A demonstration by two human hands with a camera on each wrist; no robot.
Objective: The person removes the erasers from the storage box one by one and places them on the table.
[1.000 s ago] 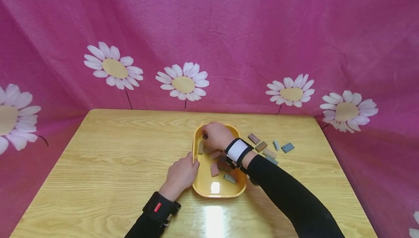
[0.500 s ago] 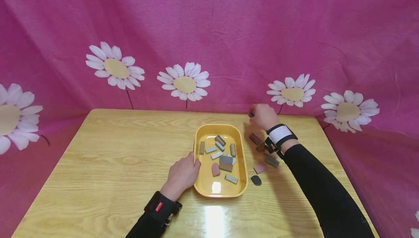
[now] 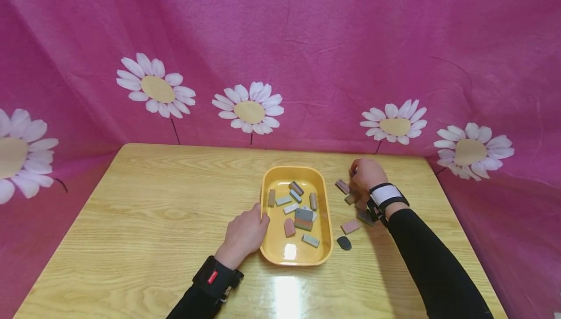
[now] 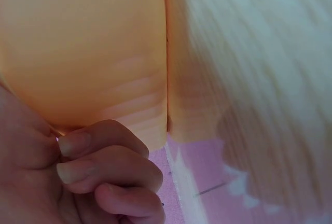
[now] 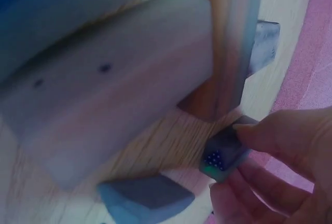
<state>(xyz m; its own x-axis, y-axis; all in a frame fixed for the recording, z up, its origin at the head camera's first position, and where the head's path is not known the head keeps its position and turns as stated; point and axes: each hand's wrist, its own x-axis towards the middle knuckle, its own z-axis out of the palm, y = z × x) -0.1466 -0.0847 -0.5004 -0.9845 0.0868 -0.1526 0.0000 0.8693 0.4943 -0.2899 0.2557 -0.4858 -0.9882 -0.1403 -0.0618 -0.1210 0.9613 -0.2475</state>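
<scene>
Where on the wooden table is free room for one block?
Free: the wooden tabletop left of the glossy yellow rectangular tray and the left hand. Crowded: right of the tray, where small coloured blocks lie near the right hand.

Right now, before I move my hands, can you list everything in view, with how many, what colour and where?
Table: one, light wood, under the tray
Yellow tray: one, yellow, on the table
Tray blocks: about ten, greys, browns, pink and whitish, inside the tray
Loose blocks: at least five, pink, dark grey and brownish, on the table right of the tray; the hand may hide more
Held block: one, dark with a dotted patch, in the right hand
Cloth: one backdrop, pink, behind the table
Printed daisies: five plainly seen, white with yellow centres, on the cloth
Left hand: one, at the tray's left rim
Right hand: one, pinching the held block
Wristbands: two, mainly black, one per wrist
Sleeves: two, black, on the arms
</scene>
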